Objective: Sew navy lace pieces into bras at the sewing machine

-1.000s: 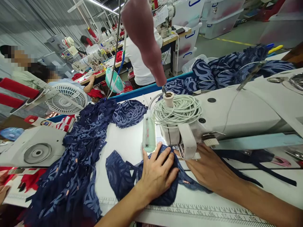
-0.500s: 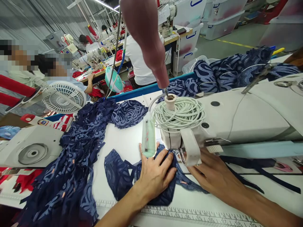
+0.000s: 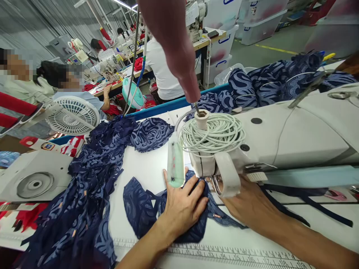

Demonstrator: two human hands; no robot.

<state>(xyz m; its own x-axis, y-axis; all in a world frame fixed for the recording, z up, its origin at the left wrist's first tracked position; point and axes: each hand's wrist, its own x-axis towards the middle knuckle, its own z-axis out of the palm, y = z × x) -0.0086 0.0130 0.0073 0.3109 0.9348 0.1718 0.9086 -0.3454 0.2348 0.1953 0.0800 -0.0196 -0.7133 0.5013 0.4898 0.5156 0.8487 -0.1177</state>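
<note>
Nearest, a printed ruler scale (image 3: pixel 213 256) ran along the front of the white bench (image 3: pixel 134 158). Just beyond it, the navy lace bra piece (image 3: pixel 195 233) lay on the bench, in front of the sewing machine (image 3: pixel 303 134). The left hand (image 3: pixel 182 205) rested upon it with spread, flat fingers, not closed around anything. The right hand (image 3: pixel 244 201) was close by the machine head; its fingertips were hidden there, so I could not tell if they pinched the cloth.

The piece seemed light and soft; its cups probably kept some shape, while the narrow lace band (image 3: pixel 228 221) looked limp and easy to stretch. The lace could snag, or slide on the smooth bench, so a flat hand on the cup and a gentle pinch at the band's edge appeared the better hold.

Farther away, at left, spread a heap of navy lace pieces (image 3: pixel 92 179), with one lace cup (image 3: pixel 153 134) against it.
</note>
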